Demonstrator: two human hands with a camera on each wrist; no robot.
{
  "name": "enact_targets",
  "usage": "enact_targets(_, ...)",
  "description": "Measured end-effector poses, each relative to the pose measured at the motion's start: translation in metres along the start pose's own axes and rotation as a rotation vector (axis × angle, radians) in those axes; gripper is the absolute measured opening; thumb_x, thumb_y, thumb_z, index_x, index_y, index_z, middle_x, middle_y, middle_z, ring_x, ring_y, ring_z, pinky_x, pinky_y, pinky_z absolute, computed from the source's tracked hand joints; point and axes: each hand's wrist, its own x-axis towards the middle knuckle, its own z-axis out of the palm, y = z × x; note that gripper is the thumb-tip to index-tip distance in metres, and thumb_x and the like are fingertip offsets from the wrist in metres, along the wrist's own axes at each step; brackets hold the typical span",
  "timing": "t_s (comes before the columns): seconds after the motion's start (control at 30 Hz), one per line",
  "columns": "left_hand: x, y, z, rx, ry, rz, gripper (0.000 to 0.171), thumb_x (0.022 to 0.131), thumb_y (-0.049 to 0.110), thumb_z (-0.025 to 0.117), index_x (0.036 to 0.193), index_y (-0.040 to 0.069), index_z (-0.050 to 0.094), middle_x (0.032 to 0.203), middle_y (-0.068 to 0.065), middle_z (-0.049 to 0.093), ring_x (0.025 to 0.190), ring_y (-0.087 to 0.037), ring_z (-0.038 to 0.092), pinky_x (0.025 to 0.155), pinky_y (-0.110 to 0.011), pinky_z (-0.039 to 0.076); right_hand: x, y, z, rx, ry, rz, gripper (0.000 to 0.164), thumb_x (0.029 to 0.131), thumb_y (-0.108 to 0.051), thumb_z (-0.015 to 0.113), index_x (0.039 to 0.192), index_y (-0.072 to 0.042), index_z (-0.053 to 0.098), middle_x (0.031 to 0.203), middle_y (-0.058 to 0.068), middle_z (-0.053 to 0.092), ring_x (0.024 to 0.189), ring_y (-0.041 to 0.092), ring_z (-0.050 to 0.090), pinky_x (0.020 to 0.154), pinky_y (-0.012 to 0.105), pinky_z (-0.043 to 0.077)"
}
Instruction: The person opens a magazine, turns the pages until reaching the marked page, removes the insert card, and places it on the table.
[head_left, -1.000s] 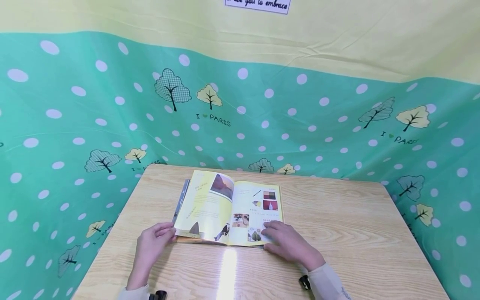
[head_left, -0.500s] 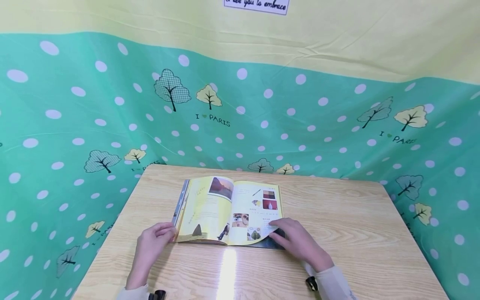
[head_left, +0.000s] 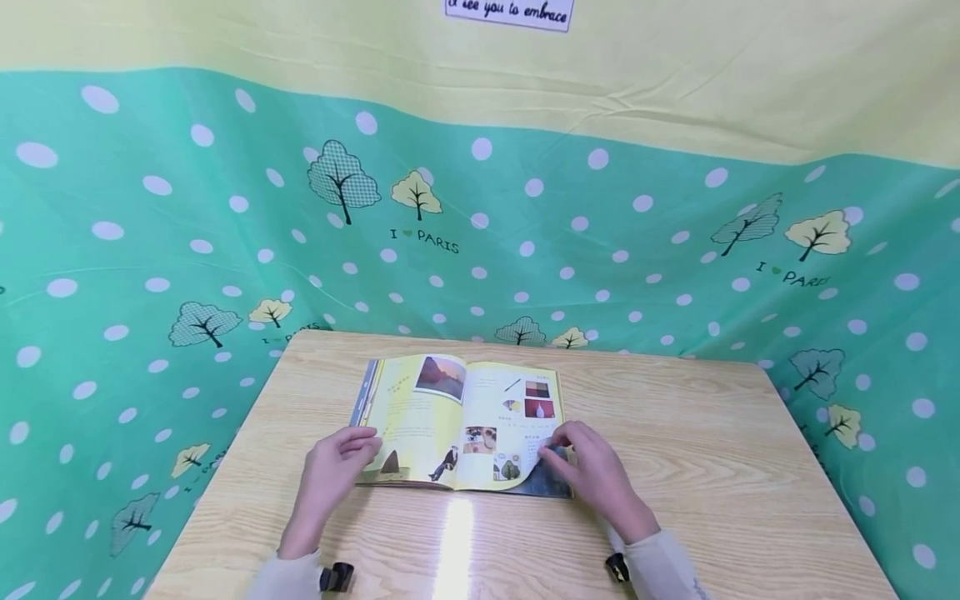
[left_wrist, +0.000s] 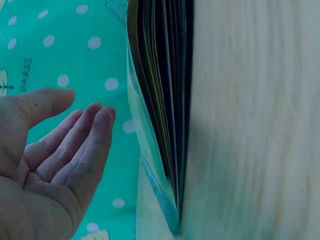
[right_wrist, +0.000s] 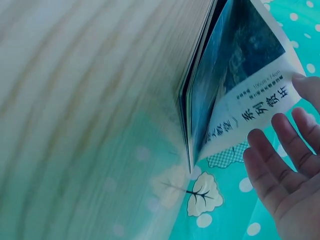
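Observation:
An open book (head_left: 420, 425) lies on the wooden table, with a photo of a red sky on its left page. My right hand (head_left: 596, 471) holds the lower outer corner of the right page (head_left: 487, 400) between thumb and fingers. That page curls up, baring a dark picture (head_left: 546, 482) beneath. In the right wrist view, the thumb meets the lifted page (right_wrist: 260, 85), whose underside bears printed characters. My left hand (head_left: 337, 471) is over the left page's lower outer corner. The left wrist view shows its fingers (left_wrist: 90, 165) loosely bent, apart from the book's page edges (left_wrist: 165, 100).
The wooden table (head_left: 675, 450) extends around the book, widest to the right. A green and yellow curtain (head_left: 480, 217) with dots and trees hangs behind and beside it. Each wrist carries a small black device, such as the left one (head_left: 337, 577).
The left hand has moved right, from beside the book to over the left page's corner. The left page has settled flatter. The right hand has lifted the right page's lower corner.

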Motion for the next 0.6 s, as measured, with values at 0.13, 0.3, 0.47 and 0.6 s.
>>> enact_targets(0.13,0.006,0.013,0.020,-0.021,-0.031,0.051,0.029,0.091,0.019,0.076,0.115,0.002,0.072,0.101,-0.008,0.074,0.092,-0.022,0.071,0.080,-0.023,0.058,0.001,-0.002,0.004,0.027,0.029,-0.063,0.018,0.087,-0.021,0.081,0.098,-0.017,0.067,0.093,-0.007,0.064,0.080,0.015,0.063,0.069,0.025,0.056)
enact_targets(0.3,0.010,0.031,0.046,-0.068,-0.087,0.133,0.026,0.090,0.016,0.077,0.111,0.001,0.073,0.097,-0.007,0.074,0.088,-0.020,0.071,0.079,-0.025,0.059,0.003,-0.004,0.007,0.056,0.040,-0.154,0.019,0.088,-0.018,0.079,0.104,-0.015,0.069,0.101,-0.007,0.067,0.091,0.013,0.064,0.078,0.028,0.058)
enact_targets(0.47,0.012,0.047,0.071,-0.091,-0.166,0.192,0.025,0.091,0.020,0.076,0.109,0.003,0.073,0.095,-0.002,0.074,0.086,-0.017,0.071,0.078,-0.027,0.060,0.005,-0.008,0.010,0.113,0.019,-0.246,0.018,0.091,-0.006,0.074,0.108,-0.012,0.070,0.118,-0.001,0.068,0.111,0.014,0.063,0.094,0.032,0.055)
enact_targets(0.6,0.011,0.057,0.087,-0.100,-0.233,0.206,0.025,0.092,0.024,0.074,0.110,0.005,0.073,0.095,-0.001,0.074,0.086,-0.018,0.072,0.075,-0.027,0.060,0.007,-0.011,0.013,0.161,0.001,-0.349,0.023,0.090,0.005,0.067,0.110,-0.007,0.069,0.127,0.008,0.066,0.118,0.022,0.062,0.100,0.033,0.051)
